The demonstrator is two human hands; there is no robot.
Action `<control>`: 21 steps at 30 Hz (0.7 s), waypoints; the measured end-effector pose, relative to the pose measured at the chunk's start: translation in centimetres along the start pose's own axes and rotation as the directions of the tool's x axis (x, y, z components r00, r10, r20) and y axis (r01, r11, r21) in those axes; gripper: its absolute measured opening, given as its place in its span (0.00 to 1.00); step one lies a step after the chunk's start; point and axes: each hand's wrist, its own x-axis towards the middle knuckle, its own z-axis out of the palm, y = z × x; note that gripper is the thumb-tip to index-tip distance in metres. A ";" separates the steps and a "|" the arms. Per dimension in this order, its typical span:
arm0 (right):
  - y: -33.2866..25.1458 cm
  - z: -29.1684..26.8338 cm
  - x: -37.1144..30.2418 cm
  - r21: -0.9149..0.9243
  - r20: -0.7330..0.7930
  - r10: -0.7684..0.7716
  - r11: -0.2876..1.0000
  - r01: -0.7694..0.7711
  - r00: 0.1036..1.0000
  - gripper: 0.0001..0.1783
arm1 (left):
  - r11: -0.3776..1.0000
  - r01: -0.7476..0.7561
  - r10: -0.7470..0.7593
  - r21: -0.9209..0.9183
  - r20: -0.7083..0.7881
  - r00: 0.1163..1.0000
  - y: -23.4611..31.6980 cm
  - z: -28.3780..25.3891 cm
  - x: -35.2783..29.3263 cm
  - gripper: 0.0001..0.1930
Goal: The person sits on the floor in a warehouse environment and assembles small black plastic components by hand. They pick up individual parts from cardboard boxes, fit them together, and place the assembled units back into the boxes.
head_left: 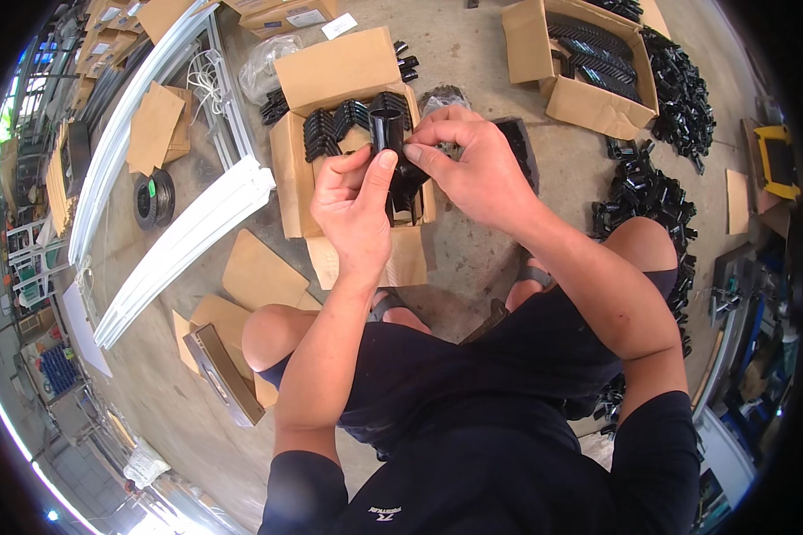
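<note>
In front of me, a glossy black pipe fitting (386,132) with a round open end is held up over an open cardboard box (287,169). My left hand (355,198) grips it from the left, thumb along its near side. From the right, my right hand (466,159) pinches at its side with thumb and fingertips. What those fingertips press on is partly hidden. Several black fittings (321,132) stand stacked in rows inside the box, beneath and behind my hands.
Another cardboard box (589,109) with rows of black parts lies at the far right, beside heaped black fittings (644,201). Long white metal profiles (187,254), a black wheel (154,199) and flat cardboard (263,267) lie to the left. A dark tray (519,152) is just right of my hands.
</note>
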 end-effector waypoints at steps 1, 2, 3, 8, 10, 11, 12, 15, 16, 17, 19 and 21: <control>0.0 0.1 0.0 0.019 0.003 0.009 1.000 -0.009 1.000 0.07 | 1.000 -0.004 0.004 -0.004 -0.002 1.000 0.1 0.0 0.0 0.09; 0.2 0.2 0.1 0.080 0.005 0.039 0.996 -0.039 0.999 0.09 | 1.000 -0.005 0.005 -0.009 0.003 1.000 0.1 -0.1 0.0 0.09; 0.4 0.4 0.2 0.140 0.008 0.069 0.988 -0.070 0.998 0.10 | 1.000 -0.005 0.005 -0.014 0.007 1.000 0.0 -0.1 0.0 0.09; -0.6 0.0 0.2 0.147 0.066 0.147 0.977 -0.155 0.987 0.11 | 1.000 0.001 -0.001 -0.013 0.001 1.000 0.1 -0.2 0.0 0.09; -0.7 0.0 0.1 0.257 0.083 0.151 0.952 -0.167 0.985 0.11 | 1.000 0.009 -0.009 -0.025 -0.006 1.000 0.1 -0.1 0.0 0.09; -0.6 0.0 0.1 0.252 0.093 0.158 0.952 -0.177 0.983 0.11 | 1.000 0.007 -0.007 -0.010 -0.003 1.000 0.1 0.0 0.0 0.09; -0.4 0.0 0.2 0.246 0.102 0.166 0.951 -0.186 0.981 0.11 | 1.000 0.006 -0.006 0.006 -0.001 1.000 0.1 -0.1 0.0 0.09; -0.3 -0.1 0.3 0.206 0.094 0.154 0.964 -0.170 0.984 0.11 | 1.000 0.004 -0.004 0.003 -0.004 1.000 0.4 0.1 0.0 0.09; -0.3 -0.1 0.3 0.192 0.083 0.144 0.969 -0.157 0.986 0.11 | 1.000 0.004 -0.004 -0.003 -0.002 1.000 0.5 0.0 0.0 0.09; -0.3 -0.1 0.3 0.193 0.086 0.142 0.969 -0.156 0.986 0.11 | 1.000 0.003 -0.003 0.000 0.001 1.000 0.4 0.0 0.0 0.09; -0.2 -0.3 0.2 0.197 0.094 0.140 0.968 -0.157 0.986 0.11 | 1.000 0.003 -0.003 0.009 0.007 1.000 0.3 0.0 0.1 0.09; -0.6 -0.4 0.3 0.161 0.089 0.145 0.974 -0.158 0.985 0.11 | 1.000 0.018 -0.018 0.006 0.003 1.000 0.5 0.0 0.0 0.09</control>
